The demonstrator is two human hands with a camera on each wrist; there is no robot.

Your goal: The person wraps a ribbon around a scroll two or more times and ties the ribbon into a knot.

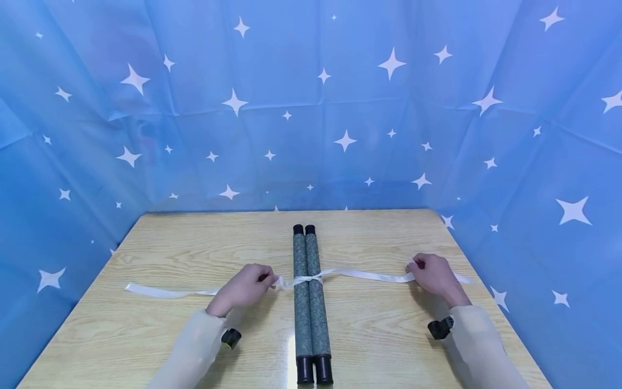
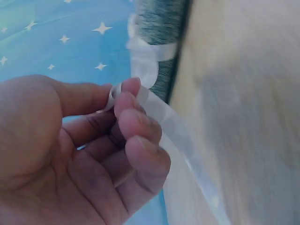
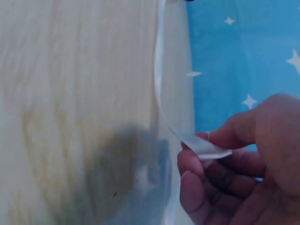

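Two green-grey patterned rolls (image 1: pixel 301 313) with dark end caps lie side by side on the table, like a rolled scroll. A white ribbon (image 1: pixel 371 276) wraps around their middle and crosses over itself on top. Just left of the rolls, my left hand (image 1: pixel 247 286) pinches the ribbon between thumb and fingertips; its loose tail (image 1: pixel 157 293) trails to the left. Farther out on the right, my right hand (image 1: pixel 434 274) pinches the other length, which stretches from the rolls. In the right wrist view, the ribbon (image 3: pixel 158 65) bends at the fingertips and a tail hangs below.
The wooden table (image 1: pixel 204 237) lies beneath everything. A blue curtain (image 1: pixel 291 129) with white stars surrounds its back and sides. Small black wrist cameras sit on both cream sleeves (image 1: pixel 194 343).
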